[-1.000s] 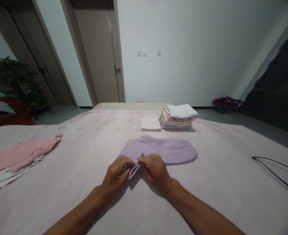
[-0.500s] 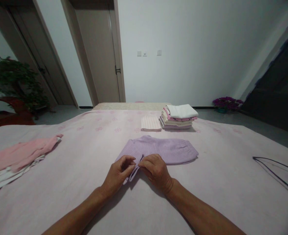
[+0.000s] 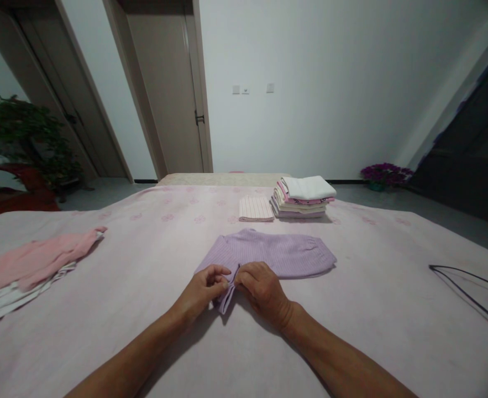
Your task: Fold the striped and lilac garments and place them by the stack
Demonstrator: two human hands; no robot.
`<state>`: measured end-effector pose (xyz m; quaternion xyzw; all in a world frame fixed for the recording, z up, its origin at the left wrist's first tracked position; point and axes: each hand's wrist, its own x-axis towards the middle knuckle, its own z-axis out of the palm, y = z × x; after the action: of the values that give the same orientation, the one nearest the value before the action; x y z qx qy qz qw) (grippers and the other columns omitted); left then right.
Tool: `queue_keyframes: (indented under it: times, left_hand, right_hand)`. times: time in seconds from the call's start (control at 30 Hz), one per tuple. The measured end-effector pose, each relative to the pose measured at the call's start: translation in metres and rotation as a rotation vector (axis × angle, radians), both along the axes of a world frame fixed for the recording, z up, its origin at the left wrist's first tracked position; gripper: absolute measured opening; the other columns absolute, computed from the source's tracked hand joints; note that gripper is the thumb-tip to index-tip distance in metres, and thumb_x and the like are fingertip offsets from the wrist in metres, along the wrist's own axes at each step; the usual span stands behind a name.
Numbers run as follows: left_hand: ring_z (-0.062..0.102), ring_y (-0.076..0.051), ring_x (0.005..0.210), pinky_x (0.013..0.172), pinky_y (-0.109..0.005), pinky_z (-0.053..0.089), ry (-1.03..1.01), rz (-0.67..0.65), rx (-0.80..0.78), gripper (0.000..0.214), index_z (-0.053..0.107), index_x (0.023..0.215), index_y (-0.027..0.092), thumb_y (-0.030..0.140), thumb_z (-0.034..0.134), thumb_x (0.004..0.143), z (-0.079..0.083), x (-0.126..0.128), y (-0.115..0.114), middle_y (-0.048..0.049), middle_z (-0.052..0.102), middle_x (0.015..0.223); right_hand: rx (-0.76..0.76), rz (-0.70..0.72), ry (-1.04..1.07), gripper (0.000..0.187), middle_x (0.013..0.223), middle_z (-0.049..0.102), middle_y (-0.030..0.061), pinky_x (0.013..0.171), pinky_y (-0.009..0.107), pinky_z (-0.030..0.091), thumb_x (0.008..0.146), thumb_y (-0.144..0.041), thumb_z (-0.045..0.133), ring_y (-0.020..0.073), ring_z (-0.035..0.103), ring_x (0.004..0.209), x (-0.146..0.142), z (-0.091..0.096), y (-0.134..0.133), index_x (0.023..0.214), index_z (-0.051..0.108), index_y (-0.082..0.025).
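Both hands are working the near corner of the purple garment (image 3: 277, 254), which is lying mid-bed (image 3: 144, 249), flat apart from that corner. Left hand (image 3: 202, 287) is pinching the edge, fingers together on the cloth. Right hand (image 3: 264, 290) is clamping the same fold from the other side. Compared with a second ago, the bunched flap is sitting narrower and closer to the person, and the left edge is lying flatter (left fingers briefly loosened, now gripping again). Folded stack (image 3: 304, 196) is sitting behind, pink clothes (image 3: 36, 260) far left, hanger (image 3: 467, 287) far right.
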<state>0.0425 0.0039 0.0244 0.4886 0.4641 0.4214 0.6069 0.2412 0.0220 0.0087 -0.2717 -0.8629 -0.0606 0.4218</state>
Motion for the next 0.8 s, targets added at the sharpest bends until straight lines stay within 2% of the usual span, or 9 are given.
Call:
queue_keyframes:
  times: [0.1, 0.17, 0.33, 0.47, 0.67, 0.8]
  left_hand:
    - [0.047, -0.007, 0.057, 0.055, -0.021, 0.033, -0.032, -0.016, -0.071, 0.046, 0.062, 0.101, 0.014, 0.035, 0.083, 0.067, 0.002, -0.002, 0.0, 0.0036, 0.055, 0.071]
    - [0.045, -0.006, 0.056, 0.054, -0.021, 0.031, -0.047, -0.003, -0.064, 0.045, 0.06, 0.103, 0.014, 0.035, 0.081, 0.07, 0.0, -0.002, 0.0, 0.0045, 0.053, 0.072]
    - [0.046, -0.008, 0.059, 0.057, -0.022, 0.036, 0.034, 0.016, 0.132, 0.032, 0.059, 0.103, 0.016, 0.035, 0.072, 0.081, -0.006, 0.001, -0.003, 0.0044, 0.051, 0.073]
    - [0.048, -0.009, 0.06, 0.057, -0.023, 0.038, 0.142, -0.022, 0.204, 0.029, 0.06, 0.105, 0.016, 0.036, 0.068, 0.085, -0.008, 0.003, -0.004, 0.0037, 0.052, 0.072]
    - [0.051, -0.01, 0.059, 0.055, -0.023, 0.041, 0.164, -0.044, 0.161, 0.042, 0.06, 0.106, 0.014, 0.041, 0.075, 0.078, -0.007, 0.007, -0.005, 0.0018, 0.057, 0.074]
    - [0.05, -0.009, 0.058, 0.054, -0.022, 0.04, 0.098, -0.043, 0.106, 0.045, 0.061, 0.1, 0.014, 0.043, 0.08, 0.072, -0.007, 0.008, -0.004, 0.0022, 0.056, 0.073]
  right_hand:
    - [-0.004, -0.004, -0.02, 0.017, 0.088, 0.065, 0.0047, 0.076, 0.031, 0.041, 0.101, -0.026, 0.048, 0.018, 0.056, 0.083, 0.0, 0.001, 0.0, 0.09, 0.06, -0.021]
    - [-0.02, -0.002, -0.018, 0.017, 0.089, 0.065, 0.0044, 0.077, 0.032, 0.041, 0.101, -0.026, 0.048, 0.0181, 0.056, 0.084, 0.0, 0.001, 0.0, 0.09, 0.06, -0.021]
    - [-0.034, -0.006, -0.011, 0.019, 0.09, 0.065, 0.0055, 0.078, 0.033, 0.042, 0.102, -0.027, 0.046, 0.0191, 0.057, 0.087, 0.0, 0.0, 0.0, 0.09, 0.059, -0.021]
    - [-0.071, 0.005, -0.042, 0.022, 0.087, 0.064, 0.0052, 0.078, 0.033, 0.041, 0.103, -0.028, 0.043, 0.0192, 0.056, 0.085, 0.0, -0.001, 0.0, 0.089, 0.058, -0.021]
    - [-0.074, 0.025, -0.002, 0.025, 0.081, 0.065, 0.0034, 0.076, 0.033, 0.04, 0.104, -0.033, 0.042, 0.0185, 0.055, 0.079, 0.0, -0.004, 0.004, 0.089, 0.057, -0.021]
    - [-0.078, 0.035, 0.033, 0.02, 0.081, 0.066, 0.003, 0.077, 0.033, 0.04, 0.103, -0.03, 0.046, 0.0179, 0.057, 0.079, 0.001, -0.006, 0.004, 0.09, 0.059, -0.021]
